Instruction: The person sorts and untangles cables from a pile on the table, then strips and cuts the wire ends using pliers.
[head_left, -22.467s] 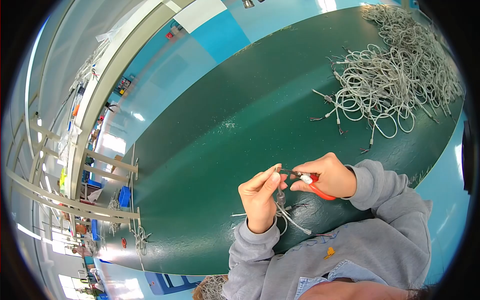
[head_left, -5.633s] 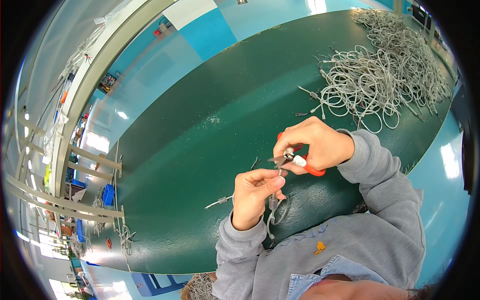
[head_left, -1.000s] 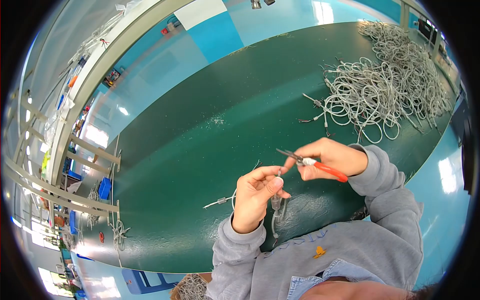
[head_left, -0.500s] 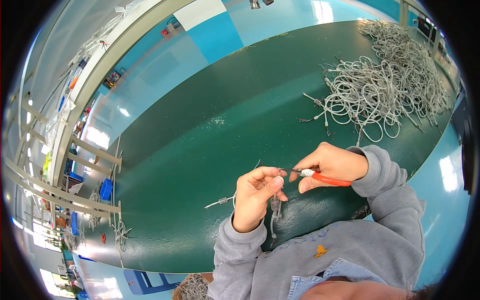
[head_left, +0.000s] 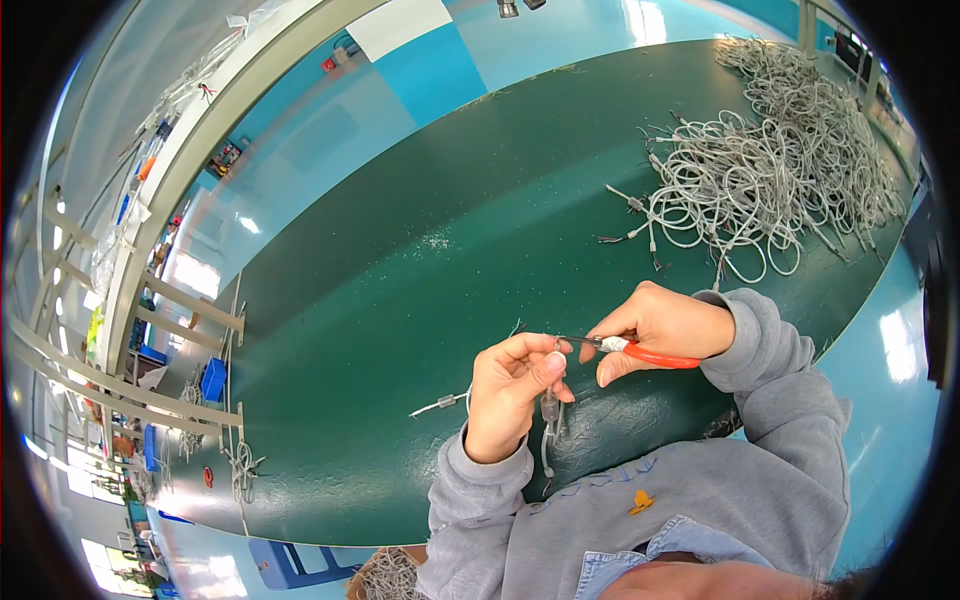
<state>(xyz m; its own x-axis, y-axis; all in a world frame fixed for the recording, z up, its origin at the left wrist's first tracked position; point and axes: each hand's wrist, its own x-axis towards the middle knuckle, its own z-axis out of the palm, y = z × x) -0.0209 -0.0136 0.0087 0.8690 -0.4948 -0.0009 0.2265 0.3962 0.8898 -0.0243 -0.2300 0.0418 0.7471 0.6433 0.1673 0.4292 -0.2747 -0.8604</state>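
Observation:
My left hand (head_left: 508, 392) is closed, thumb against fingers, around a grey cable (head_left: 549, 410) with a thick moulded piece hanging below the fingers. Another cable end (head_left: 440, 404) sticks out to the left behind that hand. In my right hand (head_left: 672, 322) is a pair of red-handled scissors (head_left: 660, 357), with white wrapping near the pivot. Their dark, thin tips reach the left fingertips, at the upper end of the cable. Whether the blades touch the cable's wires is too small to tell.
A large tangled pile of grey cables (head_left: 760, 180) covers the right end of the green table (head_left: 400, 320). Small white scraps (head_left: 434, 241) lie mid-table. At the left are a metal rack (head_left: 190, 300), a blue bin (head_left: 213, 379) and more cables (head_left: 242, 470). A blue stool (head_left: 290, 565) stands below.
Almost nothing differs. Both hands, the scissors and the cable keep nearly the same place, with only a very slight shift of the red handles.

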